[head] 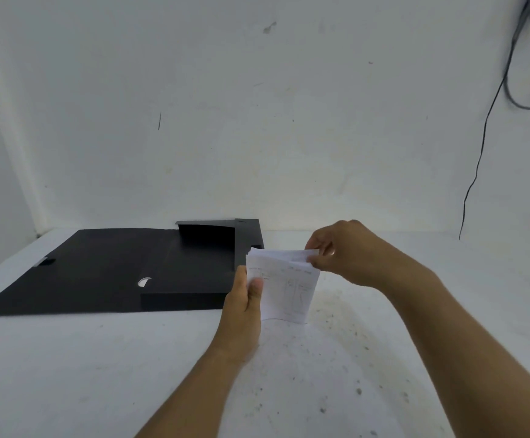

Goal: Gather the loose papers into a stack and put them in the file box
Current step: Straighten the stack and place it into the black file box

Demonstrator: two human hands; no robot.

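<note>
A small stack of white papers (289,289) with faint printed lines is held upright above the white table, just right of the black file box (194,270). My left hand (244,308) grips the stack's left edge, thumb on the front sheet. My right hand (346,251) pinches the top right corner of the papers. The file box lies open, its wide lid (77,273) flat to the left and its tray part at the right with flaps standing up at the back.
The white table (99,368) is speckled with dark spots near my arms. A white wall rises close behind the box. A black cable (478,165) hangs down the wall at the right.
</note>
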